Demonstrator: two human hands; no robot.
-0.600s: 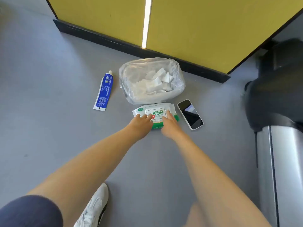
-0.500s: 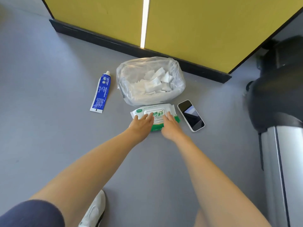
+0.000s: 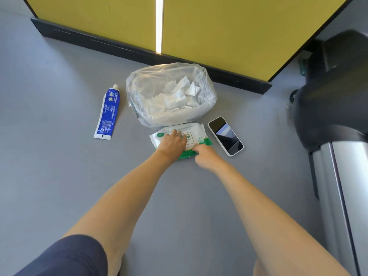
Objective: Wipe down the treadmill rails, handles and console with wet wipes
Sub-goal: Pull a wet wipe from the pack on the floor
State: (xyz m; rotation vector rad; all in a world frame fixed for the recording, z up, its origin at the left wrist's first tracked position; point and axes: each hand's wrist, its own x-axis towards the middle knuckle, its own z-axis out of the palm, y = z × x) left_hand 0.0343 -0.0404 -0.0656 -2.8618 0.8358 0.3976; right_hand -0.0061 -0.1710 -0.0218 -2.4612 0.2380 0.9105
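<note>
wet-wipe pack (image 3: 196, 132): glossy plastic film | bag (image 3: 151, 96): clear crinkled plastic | phone (image 3: 226, 136): glossy glass | floor (image 3: 59, 176): matt grey | treadmill rail (image 3: 346, 196): brushed metal

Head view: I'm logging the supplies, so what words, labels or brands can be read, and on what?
"巾": lid label of the white and green wet-wipe pack; the left hand covers the rest.
Other print on the pack: too small to read.
Print on the blue and white tube: too blurred to read.
No text shows on the white-edged black phone.
</note>
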